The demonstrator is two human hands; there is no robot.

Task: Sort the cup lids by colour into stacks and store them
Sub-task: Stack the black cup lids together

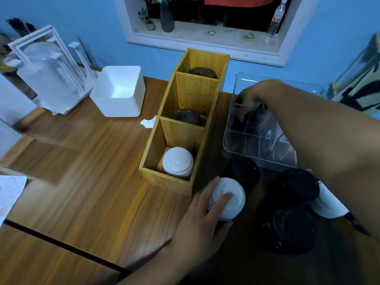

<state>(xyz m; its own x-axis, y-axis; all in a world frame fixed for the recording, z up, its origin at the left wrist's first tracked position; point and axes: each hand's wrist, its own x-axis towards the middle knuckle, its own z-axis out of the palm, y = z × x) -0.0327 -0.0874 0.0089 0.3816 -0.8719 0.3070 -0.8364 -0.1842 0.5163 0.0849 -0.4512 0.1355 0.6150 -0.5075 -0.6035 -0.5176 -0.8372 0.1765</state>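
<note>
The left hand (pixel 202 221) rests fingers spread over a white lid stack (pixel 229 199) on the table (pixel 82 182). The right hand (pixel 249 99) reaches into the clear tray (pixel 230 149), fingers closed on a black lid (pixel 245 118). Black lid stacks (pixel 290 231) stand nearby; the wooden box (pixel 170 182) holds white lids (pixel 177 163) in its nearest compartment and dark ones behind.

It looks like a small café or drinks counter. A wooden table (pixel 82 171) carries a lid organiser (pixel 183 128) and a cup dispenser (pixel 49 70). A blue wall has a serving hatch (pixel 205 40).
</note>
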